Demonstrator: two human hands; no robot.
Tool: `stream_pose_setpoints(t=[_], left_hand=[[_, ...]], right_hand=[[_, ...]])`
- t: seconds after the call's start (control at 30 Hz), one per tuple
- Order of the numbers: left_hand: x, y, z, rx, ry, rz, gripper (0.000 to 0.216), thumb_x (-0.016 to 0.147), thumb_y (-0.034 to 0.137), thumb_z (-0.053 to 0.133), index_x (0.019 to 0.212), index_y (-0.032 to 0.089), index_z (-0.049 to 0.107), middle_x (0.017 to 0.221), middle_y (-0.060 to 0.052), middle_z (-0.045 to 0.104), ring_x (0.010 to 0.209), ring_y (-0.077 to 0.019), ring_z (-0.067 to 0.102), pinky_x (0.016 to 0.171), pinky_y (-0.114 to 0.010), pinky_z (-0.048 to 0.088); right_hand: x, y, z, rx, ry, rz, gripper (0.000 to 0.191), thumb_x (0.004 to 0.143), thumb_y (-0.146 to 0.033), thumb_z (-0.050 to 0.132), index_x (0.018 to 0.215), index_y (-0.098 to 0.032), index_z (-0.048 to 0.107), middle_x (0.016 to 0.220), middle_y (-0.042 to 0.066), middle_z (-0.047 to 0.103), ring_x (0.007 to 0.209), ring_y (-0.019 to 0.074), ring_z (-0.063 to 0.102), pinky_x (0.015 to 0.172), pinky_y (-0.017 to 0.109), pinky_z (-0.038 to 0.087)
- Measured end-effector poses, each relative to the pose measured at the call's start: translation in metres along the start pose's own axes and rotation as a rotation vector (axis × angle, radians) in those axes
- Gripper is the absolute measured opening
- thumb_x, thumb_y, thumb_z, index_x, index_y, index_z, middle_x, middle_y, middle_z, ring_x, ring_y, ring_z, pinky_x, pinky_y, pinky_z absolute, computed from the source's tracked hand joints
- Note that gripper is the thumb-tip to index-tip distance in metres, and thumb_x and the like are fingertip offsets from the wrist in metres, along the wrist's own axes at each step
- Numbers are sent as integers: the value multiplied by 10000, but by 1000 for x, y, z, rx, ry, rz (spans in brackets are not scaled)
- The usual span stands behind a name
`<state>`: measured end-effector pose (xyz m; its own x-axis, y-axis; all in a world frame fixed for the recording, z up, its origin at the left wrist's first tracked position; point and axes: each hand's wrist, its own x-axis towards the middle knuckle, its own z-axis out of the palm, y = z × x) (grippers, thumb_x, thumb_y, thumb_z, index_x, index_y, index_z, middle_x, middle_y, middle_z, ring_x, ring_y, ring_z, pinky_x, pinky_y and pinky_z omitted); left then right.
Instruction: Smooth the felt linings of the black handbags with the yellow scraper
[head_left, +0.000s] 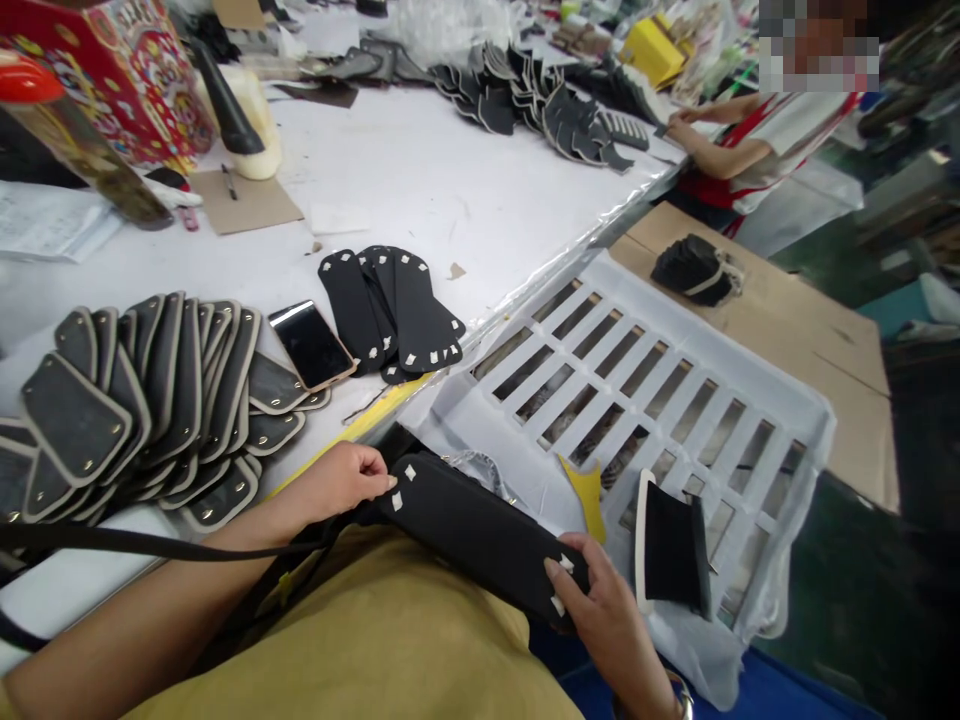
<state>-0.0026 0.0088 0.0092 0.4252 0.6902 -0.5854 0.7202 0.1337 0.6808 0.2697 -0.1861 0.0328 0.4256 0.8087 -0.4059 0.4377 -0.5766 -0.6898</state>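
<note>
Across my lap lies a long black panel [480, 530] with rounded ends and small white tabs near both of them. My right hand [607, 610] grips its right end, thumb on top beside the tabs and fingers at the far edge. At the left end, my left hand [360, 475] is closed in a pinch, with a tiny white tab [392, 482] showing at the fingertips. Whether that tab is stuck to the panel or loose, I cannot tell. Similar black panels with white tabs [427, 315] lie fanned on the table ahead.
A phone [313, 345] rests beside overlapping dark, pale-edged pieces [169, 390] on the left. To the right, a slatted white crate [694, 345] carries a curved black piece [671, 545] and a yellow scrap [585, 495]. Another person [750, 150] works at the table's far right.
</note>
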Motion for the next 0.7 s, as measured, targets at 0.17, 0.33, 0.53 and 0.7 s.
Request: stream_pose_setpoints(t=[0.17,0.33,0.53,0.7], left_hand=[[-1,-1,1,-39,0,-31,254,680,405,577,603,167,535,444,60,446,376,-75,363,381,-198,248],[-2,1,1,-66,-16,-52,266,665,424,581,612,166,542,427,62,431,372,-82,356,383,-206,240],[0,-5,0,53,20,75,287,695,434,555,600,164,560,525,30,520,500,-118,462,482,-218,317],[-1,-4,-1,322,72,182,284,744,462,522,669,191,560,599,18,560,585,-154,513,542,-243,342]], right_hand=[[1,8,1,0,-43,34,315,805,-434,514,1004,-191,532,708,-12,587,608,165,554,596,284,464],[0,3,2,-59,-27,4,317,811,-447,493,998,-192,526,691,-12,592,608,174,568,603,298,465],[-3,-4,3,-164,47,-78,281,808,-403,487,978,-187,544,760,12,622,675,176,582,644,287,459],[-7,-11,1,-160,24,-80,200,834,-323,460,968,-187,521,776,5,607,704,162,573,682,275,445]])
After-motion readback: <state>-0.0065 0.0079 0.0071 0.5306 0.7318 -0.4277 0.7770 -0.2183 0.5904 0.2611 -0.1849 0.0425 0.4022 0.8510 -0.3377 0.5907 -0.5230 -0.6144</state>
